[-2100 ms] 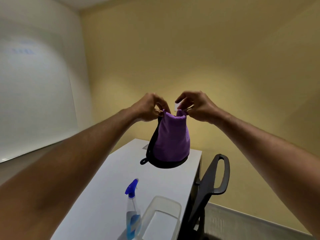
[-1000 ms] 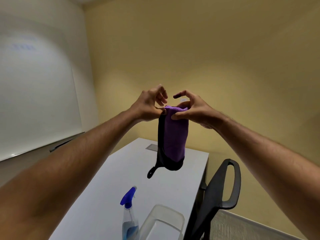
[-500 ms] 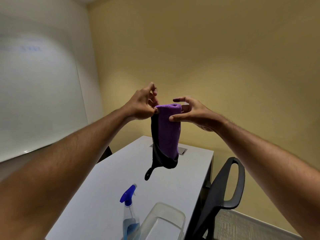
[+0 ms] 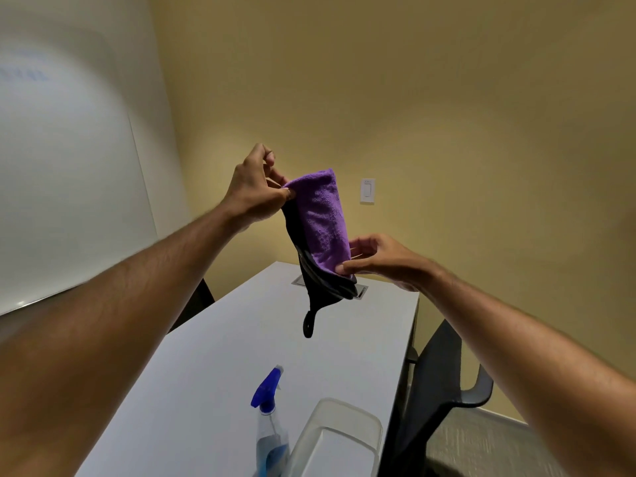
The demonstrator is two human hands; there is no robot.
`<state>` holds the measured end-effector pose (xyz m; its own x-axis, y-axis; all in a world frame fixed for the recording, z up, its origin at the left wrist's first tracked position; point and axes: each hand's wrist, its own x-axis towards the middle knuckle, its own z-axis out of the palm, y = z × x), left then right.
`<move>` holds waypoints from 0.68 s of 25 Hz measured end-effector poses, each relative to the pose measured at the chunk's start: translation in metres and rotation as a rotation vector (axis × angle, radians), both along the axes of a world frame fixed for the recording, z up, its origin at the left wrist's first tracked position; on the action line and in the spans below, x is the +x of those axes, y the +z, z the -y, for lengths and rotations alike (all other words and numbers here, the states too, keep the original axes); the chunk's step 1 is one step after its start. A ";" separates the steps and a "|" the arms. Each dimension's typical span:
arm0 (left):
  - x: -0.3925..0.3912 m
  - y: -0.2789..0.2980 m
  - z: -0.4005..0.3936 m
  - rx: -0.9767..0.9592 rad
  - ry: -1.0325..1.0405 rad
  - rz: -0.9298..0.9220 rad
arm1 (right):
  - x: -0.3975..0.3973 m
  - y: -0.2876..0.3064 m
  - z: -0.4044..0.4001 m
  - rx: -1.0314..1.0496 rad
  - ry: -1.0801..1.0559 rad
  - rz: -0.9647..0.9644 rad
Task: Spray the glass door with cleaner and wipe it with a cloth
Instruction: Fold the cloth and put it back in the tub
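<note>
Small room with yellow walls, a whiteboard (image 4: pixel 65 187) along the left wall and a white light switch (image 4: pixel 367 191) on the far one. Below, a long white bench (image 4: pixel 213 366) running away from the camera, with a dark office chair (image 4: pixel 444 383) just beside its right edge.

Both bare forearms stretched forward and up over the bench, converging on a purple cloth (image 4: pixel 321 218) held in the air, well apart from the surface. Left hand (image 4: pixel 253 191) raised highest, wrist bent, thumb and forefinger pinching the cloth's upper left corner, remaining fingers (image 4: pixel 270 156) curled loosely above. Right hand (image 4: pixel 378 258) lower and to the right, palm turned inward, thumb and fingertips pinching the cloth's lower right edge, other fingers bent close together.

Cloth folded into a narrow hanging strip, tilted from upper left to lower right, purple face toward the camera, black backing showing along the left side and bottom. A small black hanging loop (image 4: pixel 308 327) dangling from the lowest point, clear of the bench.

Near the bottom edge, a spray bottle (image 4: pixel 270 438) with a blue trigger head and blue liquid standing upright on the bench, untouched. Just to its right, a clear plastic container (image 4: pixel 339 438), close beside or touching the bottle; cannot tell which.
</note>
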<state>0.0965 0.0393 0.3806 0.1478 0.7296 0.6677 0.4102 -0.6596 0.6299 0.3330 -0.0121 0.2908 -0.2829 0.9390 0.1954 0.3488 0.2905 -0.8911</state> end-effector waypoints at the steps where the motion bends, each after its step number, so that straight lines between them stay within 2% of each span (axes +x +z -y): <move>1: -0.005 -0.001 -0.004 -0.002 0.000 -0.004 | -0.004 -0.001 -0.003 0.016 -0.035 0.000; 6: -0.032 -0.014 -0.025 -0.136 -0.100 -0.022 | -0.009 0.004 -0.013 0.063 -0.156 0.107; 11: -0.050 -0.038 -0.037 -0.306 -0.195 -0.360 | -0.006 0.013 -0.011 0.037 -0.224 0.317; 17: -0.028 -0.045 -0.038 -0.172 -0.289 -0.553 | -0.005 0.019 -0.008 -0.026 -0.257 0.519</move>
